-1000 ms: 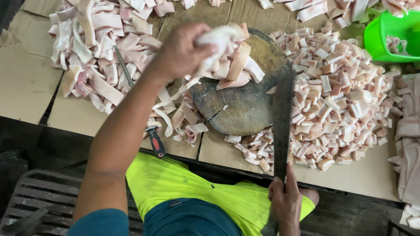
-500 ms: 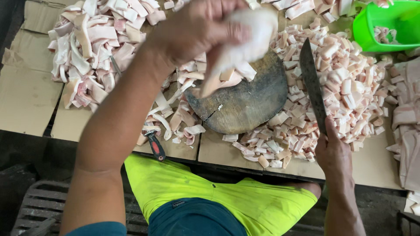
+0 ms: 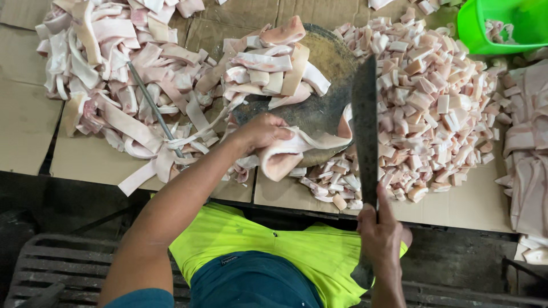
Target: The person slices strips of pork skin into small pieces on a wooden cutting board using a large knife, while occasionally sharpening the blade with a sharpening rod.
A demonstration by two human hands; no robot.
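Long strip of pale pork skin with fat (image 3: 297, 149) lies at the near edge of the round wooden chopping block (image 3: 328, 68), one end folded thick under the left hand (image 3: 260, 132), the other curving right toward the cleaver. Left hand clenched over the folded end, fingers wrapped on top, pinning it to the block's rim. The strip's long axis runs roughly left to right, across the person's front. Cleaver (image 3: 365, 122) held in the right hand (image 3: 379, 239), fist closed round the handle near the lap; the dark blade points away from the body, edge down, standing almost square to the strip and just beside its free right end. So the blade is on the strip's right, the gripping hand on its left, the strip bridging between. More uncut slabs (image 3: 274, 63) stacked on the far half of the block. Heap of long strips (image 3: 108, 74) to the left on cardboard (image 3: 23, 120), a thin metal rod (image 3: 151, 105) lying through it. Diced pieces (image 3: 434, 108) piled to the right. Green plastic tub (image 3: 476, 28) at far right corner.
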